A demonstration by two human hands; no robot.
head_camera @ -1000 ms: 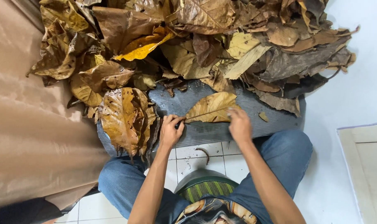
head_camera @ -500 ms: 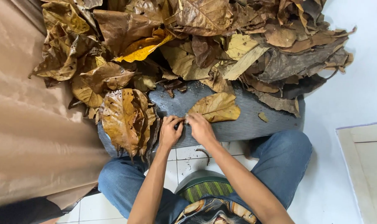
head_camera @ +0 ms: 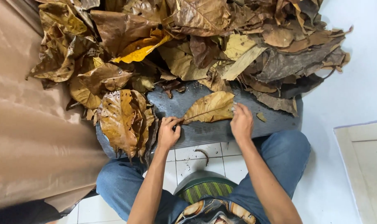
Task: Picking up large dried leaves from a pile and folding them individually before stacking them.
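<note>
On the grey mat [head_camera: 205, 132], leaf [head_camera: 211, 108] stem hidden in left hand [head_camera: 168, 132] grip.

Right hand [head_camera: 241, 122] slides from beside left hand [head_camera: 169, 132] at the stem out to the dry leaf's [head_camera: 211, 108] far edge.

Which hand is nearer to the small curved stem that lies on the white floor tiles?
Left. The left hand is just above and left of the curved stem; the right hand is farther, up and to its right.
</note>
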